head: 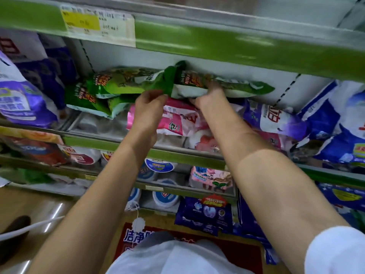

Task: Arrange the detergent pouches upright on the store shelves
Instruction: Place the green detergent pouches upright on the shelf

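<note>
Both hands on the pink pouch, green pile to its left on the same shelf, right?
Not quite: the head view shows both hands, left hand and right hand, gripping a green pouch, not the pink pouch, which lies below it. The green pile is to its left on the same shelf.

Two hands, left (147, 109) and right (210, 97), both at one green pouch (197, 84). Green pouches in view on the middle shelf (110, 143): at least four, including three stacked (102, 89) toward its left end. Pink pouches (177, 119): at least two, exact count unclear. One price label (97, 24) on the upper shelf edge. Two white sleeves (333, 252).
</note>
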